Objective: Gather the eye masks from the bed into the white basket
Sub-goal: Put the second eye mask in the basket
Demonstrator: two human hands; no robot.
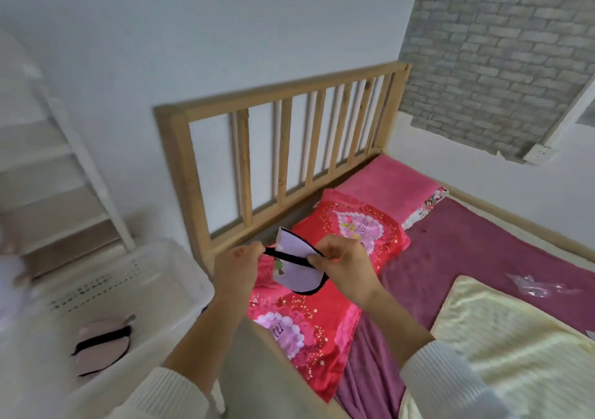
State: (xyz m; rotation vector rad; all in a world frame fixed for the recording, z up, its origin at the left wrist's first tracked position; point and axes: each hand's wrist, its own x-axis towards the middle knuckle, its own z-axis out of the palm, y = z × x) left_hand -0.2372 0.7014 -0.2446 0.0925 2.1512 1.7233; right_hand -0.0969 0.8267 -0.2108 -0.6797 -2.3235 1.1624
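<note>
Your left hand (240, 259) and right hand (341, 261) each pinch the black strap (285, 255) of a lilac eye mask (297, 265) edged in black, holding it folded in the air above the red patterned pillow (325, 293) near the wooden headboard (283, 142). The bed (467, 251) carries a maroon sheet, a pink pillow (386, 180) and a cream quilt (515, 354), set against white and grey brick walls. To your left, the white basket (154, 293) holds one pink eye mask (101, 343) with a black strap.

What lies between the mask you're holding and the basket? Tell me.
In the head view, only the left hand and the wooden bed frame's corner post separate the lilac eye mask from the white basket.
</note>
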